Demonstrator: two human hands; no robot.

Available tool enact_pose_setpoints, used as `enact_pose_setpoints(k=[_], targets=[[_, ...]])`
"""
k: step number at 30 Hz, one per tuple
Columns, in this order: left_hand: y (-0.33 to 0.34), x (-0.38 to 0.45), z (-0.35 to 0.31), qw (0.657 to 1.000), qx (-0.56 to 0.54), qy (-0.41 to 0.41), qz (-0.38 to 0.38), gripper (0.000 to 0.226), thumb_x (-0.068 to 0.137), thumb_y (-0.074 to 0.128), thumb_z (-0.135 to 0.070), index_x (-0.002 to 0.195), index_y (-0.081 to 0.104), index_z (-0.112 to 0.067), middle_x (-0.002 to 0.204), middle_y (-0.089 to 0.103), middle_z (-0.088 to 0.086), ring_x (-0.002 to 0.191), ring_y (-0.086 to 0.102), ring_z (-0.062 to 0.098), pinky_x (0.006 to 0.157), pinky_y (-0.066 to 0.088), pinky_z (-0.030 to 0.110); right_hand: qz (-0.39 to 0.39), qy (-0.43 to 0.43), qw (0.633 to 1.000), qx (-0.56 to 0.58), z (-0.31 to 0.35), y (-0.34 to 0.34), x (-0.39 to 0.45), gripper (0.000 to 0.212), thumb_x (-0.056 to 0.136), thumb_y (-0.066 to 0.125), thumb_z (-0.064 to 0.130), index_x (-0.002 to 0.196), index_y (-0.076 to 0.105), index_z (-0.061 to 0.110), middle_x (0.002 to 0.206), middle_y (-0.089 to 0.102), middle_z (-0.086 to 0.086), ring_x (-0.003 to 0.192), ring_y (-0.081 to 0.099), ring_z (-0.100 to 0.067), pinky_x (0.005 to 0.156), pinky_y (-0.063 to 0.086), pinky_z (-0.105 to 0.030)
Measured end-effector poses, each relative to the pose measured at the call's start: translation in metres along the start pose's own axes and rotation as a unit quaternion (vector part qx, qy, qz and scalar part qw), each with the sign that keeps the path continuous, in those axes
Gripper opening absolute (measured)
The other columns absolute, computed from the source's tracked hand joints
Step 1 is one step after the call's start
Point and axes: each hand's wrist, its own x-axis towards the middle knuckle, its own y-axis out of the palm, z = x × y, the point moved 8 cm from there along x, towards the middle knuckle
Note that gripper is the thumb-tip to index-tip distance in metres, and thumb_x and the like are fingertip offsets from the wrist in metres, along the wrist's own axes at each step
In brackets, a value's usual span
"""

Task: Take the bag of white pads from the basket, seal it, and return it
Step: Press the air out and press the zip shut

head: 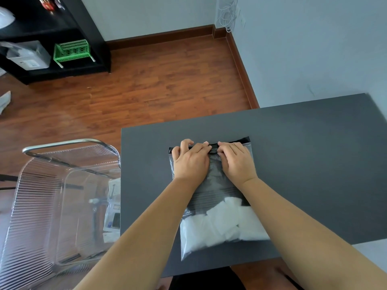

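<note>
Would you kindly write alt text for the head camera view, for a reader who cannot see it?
Both hands, left hand and right hand, press the black zip strip of a clear bag of white pads lying flat on a dark grey table. A clear plastic basket stands on the floor to the left.

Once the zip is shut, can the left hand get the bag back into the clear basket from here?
Probably yes. The clear basket stands open-topped just off the table's left edge, on the left hand's side, with nothing between. Both hands are pressing the bag's black zip strip, so that hand must come free first.
</note>
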Motion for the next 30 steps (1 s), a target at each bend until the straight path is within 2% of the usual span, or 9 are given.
enact_pose_setpoints(k=[3, 5, 7, 9, 12, 15, 19, 25, 30], targets=[[0.005, 0.001, 0.004, 0.996, -0.012, -0.024, 0.081, 0.028, 0.095, 0.055, -0.029, 0.12, 0.068, -0.033, 0.124, 0.065, -0.02, 0.124, 0.044, 0.022, 0.093, 0.017, 0.035, 0.007, 0.001, 1.0, 0.021, 0.001, -0.005, 0.0, 0.006, 0.086, 0.067, -0.001, 0.091, 0.07, -0.001, 0.115, 0.07, -0.016, 0.093, 0.067, -0.037, 0.079, 0.053, -0.049], [0.003, -0.003, 0.011, 0.993, -0.022, -0.037, 0.111, 0.038, 0.098, 0.047, -0.037, 0.135, 0.055, -0.036, 0.141, 0.051, -0.023, 0.133, 0.032, 0.018, 0.098, 0.013, 0.034, 0.014, 0.023, 0.999, 0.039, 0.003, -0.014, -0.002, 0.021, 0.087, 0.062, -0.002, 0.108, 0.067, -0.001, 0.135, 0.058, -0.017, 0.109, 0.062, -0.034, 0.09, 0.05, -0.045], [-0.008, -0.015, 0.018, 0.992, -0.032, -0.051, 0.112, 0.046, 0.097, 0.045, -0.042, 0.142, 0.045, -0.035, 0.152, 0.037, -0.021, 0.14, 0.023, 0.019, 0.103, 0.011, 0.038, 0.029, 0.07, 0.996, 0.046, 0.003, -0.024, -0.011, 0.037, 0.09, 0.057, 0.001, 0.126, 0.057, 0.004, 0.151, 0.041, -0.014, 0.125, 0.052, -0.029, 0.098, 0.043, -0.038], [-0.02, -0.038, 0.02, 0.991, -0.043, -0.074, 0.101, 0.049, 0.097, 0.044, -0.044, 0.145, 0.041, -0.033, 0.159, 0.026, -0.016, 0.145, 0.013, 0.021, 0.11, 0.01, 0.043, 0.051, 0.109, 0.992, 0.032, 0.006, -0.03, -0.027, 0.044, 0.093, 0.054, 0.007, 0.137, 0.049, 0.008, 0.155, 0.034, -0.012, 0.135, 0.041, -0.029, 0.107, 0.034, -0.04], [-0.018, -0.076, 0.001, 0.989, -0.058, -0.074, 0.115, 0.052, 0.099, 0.032, -0.04, 0.149, 0.035, -0.027, 0.163, 0.015, -0.011, 0.148, -0.002, 0.019, 0.117, -0.002, 0.043, 0.148, 0.135, 0.98, -0.014, 0.019, -0.018, -0.058, 0.048, 0.102, 0.039, 0.026, 0.15, 0.034, 0.019, 0.162, 0.018, -0.008, 0.149, 0.014, -0.029, 0.119, 0.012, -0.044], [0.004, -0.098, -0.017, 0.984, -0.029, -0.041, 0.173, 0.056, 0.101, 0.015, -0.036, 0.155, 0.014, -0.023, 0.163, -0.007, -0.013, 0.146, -0.022, 0.017, 0.116, -0.014, 0.041, 0.228, 0.147, 0.962, -0.035, 0.028, 0.005, -0.082, 0.052, 0.104, 0.023, 0.04, 0.154, 0.012, 0.034, 0.163, -0.011, 0.002, 0.149, -0.014, -0.02, 0.118, -0.01, -0.04], [0.027, -0.105, -0.008, 0.978, -0.008, -0.063, 0.2, 0.056, 0.098, 0.005, -0.042, 0.15, -0.013, -0.034, 0.157, -0.024, -0.016, 0.141, -0.031, 0.015, 0.12, -0.009, 0.047, 0.23, 0.121, 0.962, -0.081, 0.027, 0.015, -0.089, 0.053, 0.103, 0.017, 0.043, 0.154, 0.003, 0.037, 0.16, -0.024, 0.006, 0.145, -0.026, -0.018, 0.114, -0.019, -0.039], [0.036, -0.111, -0.01, 0.978, -0.005, -0.055, 0.201, 0.055, 0.094, -0.004, -0.046, 0.148, -0.016, -0.038, 0.156, -0.026, -0.017, 0.14, -0.035, 0.015, 0.116, -0.016, 0.044, 0.236, 0.121, 0.957, -0.118, 0.022, 0.018, -0.097, 0.053, 0.102, 0.013, 0.044, 0.152, -0.006, 0.04, 0.158, -0.03, 0.008, 0.142, -0.033, -0.016, 0.112, -0.025, -0.038], [0.042, -0.112, -0.009, 0.975, 0.003, -0.057, 0.213, 0.055, 0.1, 0.006, -0.043, 0.152, -0.009, -0.036, 0.154, -0.03, -0.02, 0.137, -0.037, 0.013, 0.112, -0.021, 0.04, 0.254, 0.141, 0.953, -0.09, 0.018, 0.023, -0.102, 0.053, 0.102, 0.013, 0.045, 0.152, -0.004, 0.042, 0.158, -0.028, 0.01, 0.143, -0.032, -0.016, 0.115, -0.02, -0.041]])
